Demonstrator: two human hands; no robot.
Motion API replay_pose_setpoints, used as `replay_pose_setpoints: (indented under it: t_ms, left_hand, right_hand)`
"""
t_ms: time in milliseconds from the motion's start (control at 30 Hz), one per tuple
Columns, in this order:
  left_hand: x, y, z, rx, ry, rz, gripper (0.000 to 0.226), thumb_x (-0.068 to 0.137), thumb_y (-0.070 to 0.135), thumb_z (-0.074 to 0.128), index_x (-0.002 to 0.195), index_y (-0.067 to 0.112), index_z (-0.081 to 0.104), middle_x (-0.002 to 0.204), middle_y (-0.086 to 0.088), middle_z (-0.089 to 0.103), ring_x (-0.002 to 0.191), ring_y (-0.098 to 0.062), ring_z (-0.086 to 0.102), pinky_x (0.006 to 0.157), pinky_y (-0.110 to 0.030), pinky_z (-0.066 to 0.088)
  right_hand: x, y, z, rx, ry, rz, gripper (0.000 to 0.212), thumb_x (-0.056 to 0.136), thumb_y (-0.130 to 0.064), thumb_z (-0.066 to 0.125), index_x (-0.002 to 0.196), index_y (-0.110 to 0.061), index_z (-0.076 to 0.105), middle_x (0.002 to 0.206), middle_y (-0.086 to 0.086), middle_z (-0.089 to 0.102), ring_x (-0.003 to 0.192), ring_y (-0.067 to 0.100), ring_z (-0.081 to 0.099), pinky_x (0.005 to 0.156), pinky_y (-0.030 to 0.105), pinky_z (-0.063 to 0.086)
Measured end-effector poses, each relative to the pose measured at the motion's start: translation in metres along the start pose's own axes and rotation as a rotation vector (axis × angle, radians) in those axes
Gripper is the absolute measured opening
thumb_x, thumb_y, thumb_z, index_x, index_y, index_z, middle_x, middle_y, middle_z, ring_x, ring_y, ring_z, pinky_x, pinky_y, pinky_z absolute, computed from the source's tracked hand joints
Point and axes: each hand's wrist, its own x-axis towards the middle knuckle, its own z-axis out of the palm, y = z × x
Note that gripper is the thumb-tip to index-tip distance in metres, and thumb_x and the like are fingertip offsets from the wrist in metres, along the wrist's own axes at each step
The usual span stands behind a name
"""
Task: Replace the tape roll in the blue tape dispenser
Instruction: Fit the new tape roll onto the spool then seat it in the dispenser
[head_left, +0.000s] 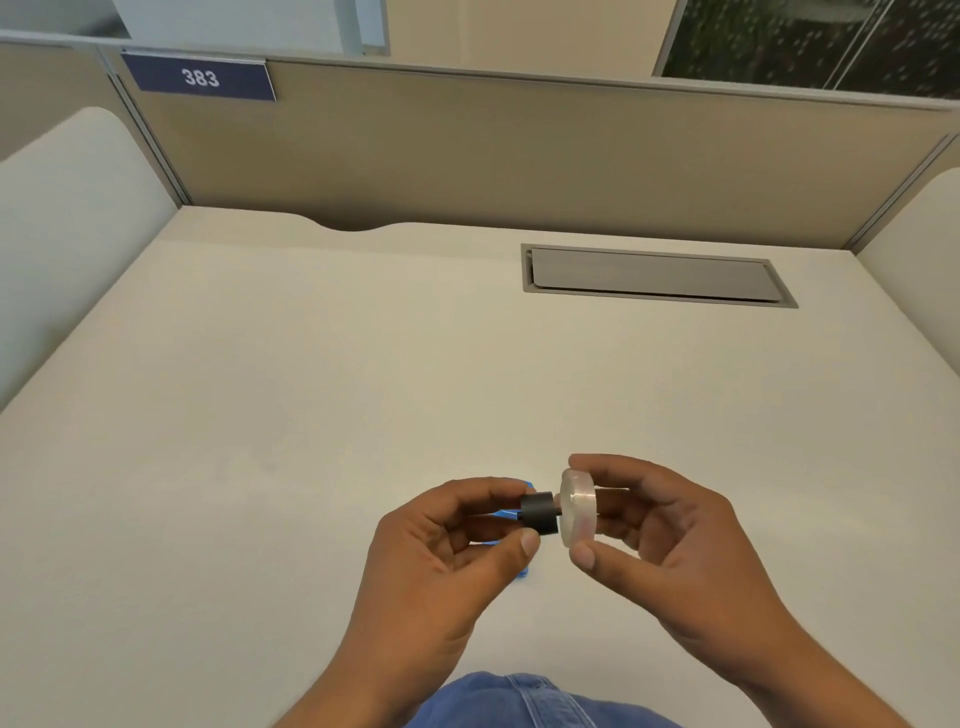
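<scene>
Above the near edge of the white desk (260, 415), at the middle of the view, I see both hands raised and facing each other. The left hand (441, 561) pinches a short black spool (540, 513) between the thumb below and the fingers above. The right hand (670, 540) grips a clear tape roll (577, 506) by its rim, thumb on the near side and fingers on the far side, so the roll stands on its edge with its flat face toward the left hand. The spool and the roll are almost touching; a thin dark pin of the spool reaches to the centre of the roll, but I cannot tell if it is already inside the hole.

The blue tape dispenser (506, 514) lies on the desk under and behind the left hand. Only small blue parts of it show: one between the left fingers, one beside the index finger, and one corner near the left thumb. Its shape is mostly hidden, so I cannot say how it is turned.

Far to the right in the desk there is a grey cable hatch (654, 275), well apart from the hands. On the beige partition (519, 150) at the far left hangs a blue plate with the number 383 (200, 78). At the near edge, blue denim (519, 701) of the person's clothing shows between the forearms.
</scene>
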Motion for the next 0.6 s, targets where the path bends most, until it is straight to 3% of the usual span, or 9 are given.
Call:
replay_pose_setpoints:
  t_ms: [100, 300, 600]
  left_hand:
    - [-0.004, 0.001, 0.001, 0.014, -0.006, 0.023, 0.032, 0.075, -0.006, 0.075, 0.088, 0.023, 0.077, 0.094, -0.002, 0.079, 0.084, -0.021, 0.074, 0.068, -0.020, 0.057]
    - [-0.009, 0.005, 0.000, 0.017, 0.005, 0.042, 0.031, 0.074, -0.006, 0.076, 0.086, 0.022, 0.077, 0.091, -0.001, 0.079, 0.082, -0.020, 0.074, 0.066, -0.019, 0.057]
    - [-0.011, 0.004, 0.002, 0.026, 0.010, 0.043, 0.022, 0.070, 0.002, 0.080, 0.082, 0.019, 0.077, 0.085, -0.001, 0.080, 0.080, -0.019, 0.075, 0.068, -0.021, 0.058]
  right_hand:
    - [-0.003, -0.008, 0.005, -0.047, -0.039, -0.025, 0.053, 0.061, -0.036, 0.085, 0.111, -0.033, 0.069, 0.108, -0.002, 0.075, 0.099, 0.020, 0.069, 0.083, 0.022, 0.054]
    - [-0.004, -0.014, 0.010, -0.177, -0.025, -0.029, 0.051, 0.060, -0.043, 0.082, 0.109, -0.040, 0.069, 0.107, -0.008, 0.072, 0.088, 0.016, 0.065, 0.072, 0.023, 0.051]
    - [-0.006, -0.018, 0.017, -0.214, -0.050, -0.012, 0.049, 0.065, -0.028, 0.085, 0.110, -0.038, 0.069, 0.110, -0.005, 0.070, 0.085, 0.020, 0.065, 0.070, 0.024, 0.052]
